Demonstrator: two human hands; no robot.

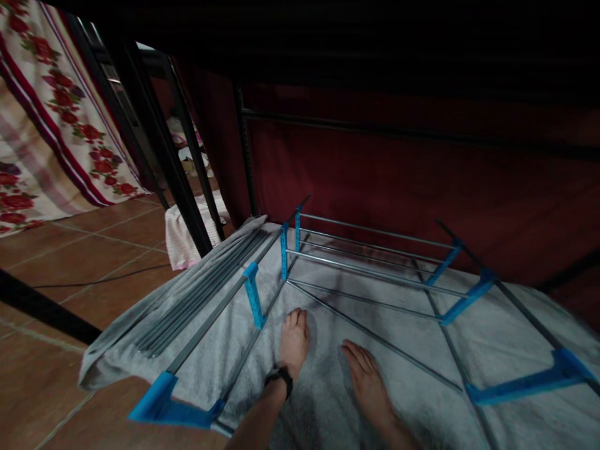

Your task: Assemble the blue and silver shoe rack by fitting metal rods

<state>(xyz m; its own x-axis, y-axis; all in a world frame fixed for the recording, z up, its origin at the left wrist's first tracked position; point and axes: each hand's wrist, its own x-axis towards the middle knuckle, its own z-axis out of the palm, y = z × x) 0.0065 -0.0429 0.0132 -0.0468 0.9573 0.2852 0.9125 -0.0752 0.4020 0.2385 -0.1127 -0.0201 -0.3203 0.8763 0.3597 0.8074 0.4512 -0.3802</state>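
My left hand (294, 344), with a dark watch (279, 379) on its wrist, rests on the grey blanket (323, 387), fingers forward and nothing visible in it. To its right, my right hand (367, 376) is open, its fingers stretched out and close together over the blanket. Around both hands stands a partly built rack of grey metal tubes and blue plastic brackets. A blue bracket (254, 295) of its left side is nearest my left hand. One loose-ended tube (375, 335) slants across the blanket ahead of my right hand. Another blue bracket (527, 379) stands at far right.
Several loose grey tubes (206, 290) lie side by side at the blanket's left edge. Black metal posts (159, 144) rise at the left, with a dark red cloth (356, 169) behind. A floral cloth (70, 119) hangs beyond the tiled floor (117, 240). A dark structure overhangs the top.
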